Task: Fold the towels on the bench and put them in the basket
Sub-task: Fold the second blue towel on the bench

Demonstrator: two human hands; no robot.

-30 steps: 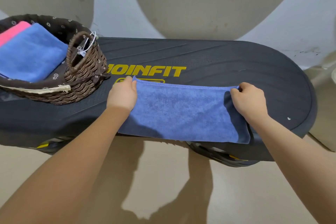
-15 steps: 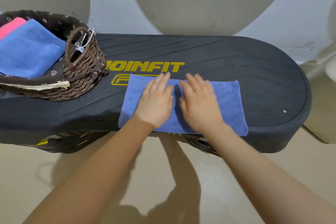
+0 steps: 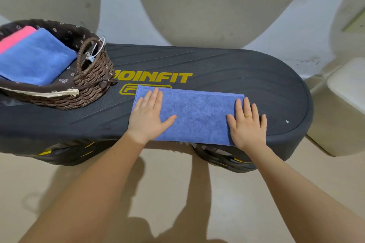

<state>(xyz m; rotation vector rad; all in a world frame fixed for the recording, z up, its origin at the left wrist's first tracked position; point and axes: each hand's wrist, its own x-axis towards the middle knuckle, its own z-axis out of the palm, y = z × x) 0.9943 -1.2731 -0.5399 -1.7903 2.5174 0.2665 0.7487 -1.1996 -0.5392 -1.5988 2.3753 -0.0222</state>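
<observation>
Towel (image 3: pixel 194 116): folded strip, flat on bench (image 3: pixel 246 69), near edge. Your left hand (image 3: pixel 147 118) presses its left end, right hand (image 3: pixel 246 126) its right end, fingers straight, gripping nothing. Basket (image 3: pixel 92 85): bench left, two folded towels inside.

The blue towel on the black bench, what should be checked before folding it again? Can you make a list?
1. Blue towel lies flat on the black bench: ok.
2. Left hand presses the towel's left end with straight fingers: ok.
3. Right hand presses the right end, partly over the edge onto the bench: ok.
4. Towel's near edge sits fully on the bench: not ok, it hangs slightly past the front edge.
5. Brown wicker basket is close by, at the bench's left end: ok.
6. Room left in the basket beside the folded blue towel and pink towel: cannot tell.
</observation>
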